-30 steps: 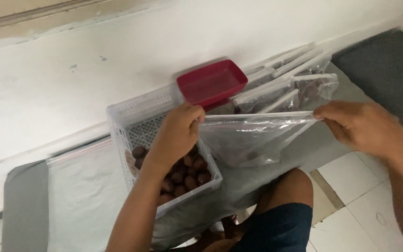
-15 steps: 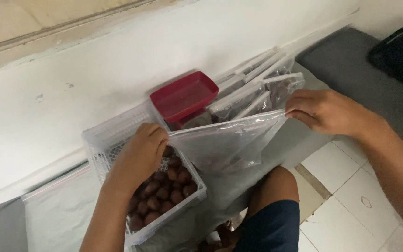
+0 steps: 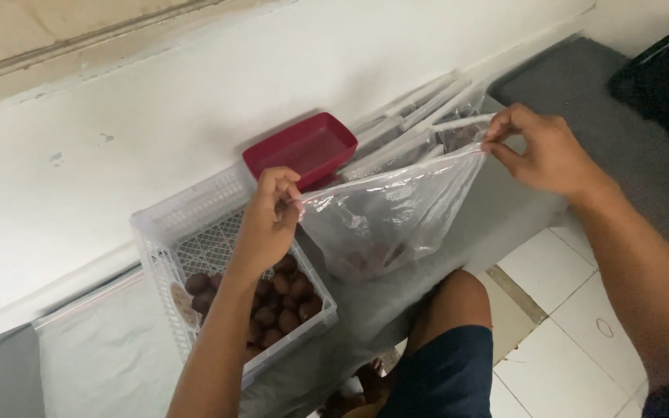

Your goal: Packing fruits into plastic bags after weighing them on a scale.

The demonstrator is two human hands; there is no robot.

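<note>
Nearest, the person's bent knee (image 3: 458,310) in dark shorts (image 3: 447,371) pokes out over the white floor tiles (image 3: 582,325). Just beyond it hangs a clear plastic bag (image 3: 385,217), stretched by its top edge between two hands. The left hand (image 3: 269,220) pinches the left corner, and the right hand (image 3: 543,151) pinches the right corner, both clenched on the plastic. A few dark brown fruits (image 3: 373,259) already sit at the bottom of the bag, so filling looks begun but far from finished. Left of the bag, a white slotted basket (image 3: 195,224) holds many more brown fruits (image 3: 272,298). Farther off, by the white wall (image 3: 195,93), rest a red tray (image 3: 303,151) and a pile of spare bags (image 3: 420,116).
</note>
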